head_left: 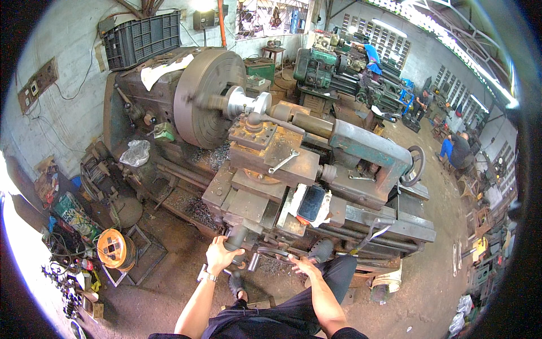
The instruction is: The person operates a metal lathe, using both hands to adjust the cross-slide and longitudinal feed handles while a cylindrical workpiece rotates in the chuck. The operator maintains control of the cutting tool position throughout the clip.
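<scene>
My left hand (222,255) is at the front of a large lathe, its thumb and fingers curled around a blurred grey cylindrical handle (236,237). To its right, my right hand (306,265) has its fingers on the rim of a dark handwheel (274,252). A metal handle (254,261) stands out from that wheel. Farther off, the big chuck (210,99) looks blurred at its face and carries a shiny metal workpiece (243,103). The tool post (252,133) stands close in front of the workpiece, with a wrench (284,161) lying on the slide beside it.
A phone (311,203) rests on a cloth on the carriage. The tailstock (367,152) is to the right, with its own handwheel (414,166). Metal chips (200,212) lie along the bed. A cable spool (116,250) stands on the floor at left. Other people (458,150) sit farther back.
</scene>
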`<action>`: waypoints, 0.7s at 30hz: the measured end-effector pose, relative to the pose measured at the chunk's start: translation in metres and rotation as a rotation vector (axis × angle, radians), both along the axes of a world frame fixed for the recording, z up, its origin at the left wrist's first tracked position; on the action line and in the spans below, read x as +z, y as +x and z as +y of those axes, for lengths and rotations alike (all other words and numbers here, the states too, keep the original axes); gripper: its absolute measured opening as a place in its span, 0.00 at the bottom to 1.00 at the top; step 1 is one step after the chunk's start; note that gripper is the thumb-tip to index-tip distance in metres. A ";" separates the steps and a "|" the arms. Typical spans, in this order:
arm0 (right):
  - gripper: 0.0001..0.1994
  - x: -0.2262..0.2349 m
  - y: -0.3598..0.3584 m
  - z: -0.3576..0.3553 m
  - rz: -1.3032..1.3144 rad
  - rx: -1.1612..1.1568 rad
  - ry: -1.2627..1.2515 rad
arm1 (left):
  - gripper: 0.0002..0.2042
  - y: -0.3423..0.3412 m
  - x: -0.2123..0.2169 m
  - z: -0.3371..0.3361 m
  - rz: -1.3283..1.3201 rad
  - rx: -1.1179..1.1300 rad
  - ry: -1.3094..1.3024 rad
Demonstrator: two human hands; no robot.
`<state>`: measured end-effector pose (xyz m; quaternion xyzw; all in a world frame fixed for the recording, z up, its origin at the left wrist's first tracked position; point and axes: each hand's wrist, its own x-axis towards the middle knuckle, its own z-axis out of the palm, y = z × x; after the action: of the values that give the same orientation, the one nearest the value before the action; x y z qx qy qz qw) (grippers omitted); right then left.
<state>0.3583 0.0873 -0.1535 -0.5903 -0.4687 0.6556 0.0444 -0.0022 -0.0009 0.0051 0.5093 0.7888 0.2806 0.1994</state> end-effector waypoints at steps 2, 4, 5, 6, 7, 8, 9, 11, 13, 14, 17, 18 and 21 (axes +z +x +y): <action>0.58 0.000 0.000 0.000 -0.028 -0.015 0.006 | 0.40 0.000 0.000 0.000 0.003 -0.001 -0.007; 0.57 0.002 0.001 0.000 0.022 0.012 0.000 | 0.39 0.000 0.000 0.000 -0.018 -0.001 0.006; 0.57 0.003 0.002 0.000 0.005 0.009 0.003 | 0.39 0.000 0.000 0.000 -0.030 0.000 0.006; 0.57 0.005 0.003 0.000 0.018 0.017 -0.008 | 0.39 0.001 0.001 0.000 -0.028 0.000 0.008; 0.57 0.006 0.002 0.000 0.006 0.016 -0.015 | 0.39 0.001 0.001 0.000 -0.024 0.000 0.009; 0.57 0.006 0.002 0.000 -0.028 0.008 -0.016 | 0.40 0.001 0.000 0.000 -0.021 0.000 0.010; 0.56 0.006 0.002 0.000 -0.009 0.010 -0.027 | 0.40 0.001 0.000 0.000 -0.012 -0.003 0.020; 0.56 0.006 0.003 0.001 -0.036 -0.005 -0.031 | 0.41 0.000 -0.001 0.000 0.001 -0.007 0.020; 0.55 0.005 0.001 0.000 0.005 0.001 -0.025 | 0.41 0.000 -0.002 0.000 -0.001 -0.008 0.025; 0.55 0.004 0.001 0.000 -0.018 -0.012 -0.017 | 0.41 0.000 -0.002 0.000 -0.006 -0.005 0.013; 0.55 0.005 0.002 0.000 0.002 -0.010 -0.018 | 0.41 0.000 -0.003 0.000 -0.004 -0.005 0.013; 0.55 0.005 0.002 0.000 0.032 -0.005 -0.025 | 0.41 0.000 -0.004 0.000 -0.003 -0.005 0.014; 0.55 0.006 0.002 0.000 0.037 -0.017 -0.039 | 0.41 0.000 -0.004 0.000 0.001 -0.005 0.012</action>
<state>0.3607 0.0871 -0.1476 -0.5828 -0.4501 0.6749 0.0471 -0.0023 -0.0007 0.0008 0.5126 0.7858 0.2845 0.1970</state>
